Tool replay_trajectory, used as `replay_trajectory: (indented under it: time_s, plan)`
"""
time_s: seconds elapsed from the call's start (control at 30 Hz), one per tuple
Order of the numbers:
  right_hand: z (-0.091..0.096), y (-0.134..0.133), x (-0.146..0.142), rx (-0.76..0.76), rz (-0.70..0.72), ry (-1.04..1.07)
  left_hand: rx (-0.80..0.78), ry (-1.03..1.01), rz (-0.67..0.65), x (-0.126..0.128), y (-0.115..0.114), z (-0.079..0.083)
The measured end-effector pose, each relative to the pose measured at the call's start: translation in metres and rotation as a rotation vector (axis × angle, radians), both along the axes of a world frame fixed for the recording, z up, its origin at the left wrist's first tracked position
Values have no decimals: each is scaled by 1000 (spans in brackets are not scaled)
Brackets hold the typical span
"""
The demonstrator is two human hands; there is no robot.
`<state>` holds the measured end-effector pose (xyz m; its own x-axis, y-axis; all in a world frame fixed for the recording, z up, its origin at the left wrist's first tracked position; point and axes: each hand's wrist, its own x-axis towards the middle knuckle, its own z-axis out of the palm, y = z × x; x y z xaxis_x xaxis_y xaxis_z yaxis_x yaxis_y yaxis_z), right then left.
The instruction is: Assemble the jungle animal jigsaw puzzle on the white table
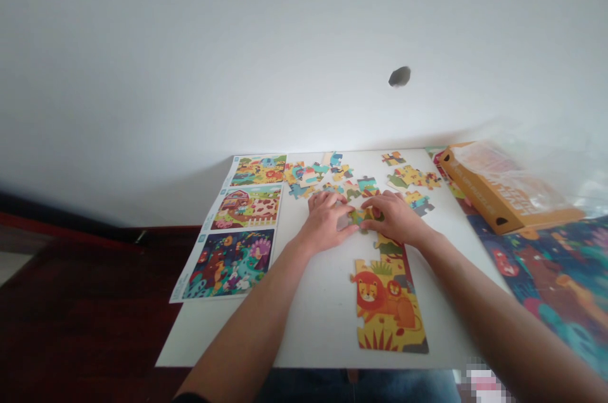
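Note:
A green and yellow puzzle piece (358, 217) lies between my two hands near the middle of the white table (313, 301). My left hand (327, 219) grips its left side, with thumb and forefinger curled toward it. From the other side, my right hand (390, 216) pinches the piece between thumb and fingers. Below my right hand runs a joined strip of puzzle, with a tree section (390, 248) above a lion section (387, 305). My right hand covers part of the strip's upper end.
Loose puzzle pieces (304, 172) lie behind my hands, with more pieces (411, 176) at the back right. A picture sheet (280, 200) lies at the left. An orange puzzle box (484, 194) with clear plastic stands at the right on a dark animal picture (536, 263). A wall (304, 73) rises behind.

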<state>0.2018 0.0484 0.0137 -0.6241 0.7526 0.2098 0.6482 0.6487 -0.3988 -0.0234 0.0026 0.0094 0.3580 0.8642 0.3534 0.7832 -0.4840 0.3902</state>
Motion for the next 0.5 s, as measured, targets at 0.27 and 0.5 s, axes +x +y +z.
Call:
replay_trajectory:
  time_s: [0.27, 0.5]
  plan:
    - [3, 0, 7, 19, 5, 1, -25, 25, 5, -1, 1, -4]
    - [3, 0, 5, 33, 33, 12, -21, 41, -4, -1, 1, -4]
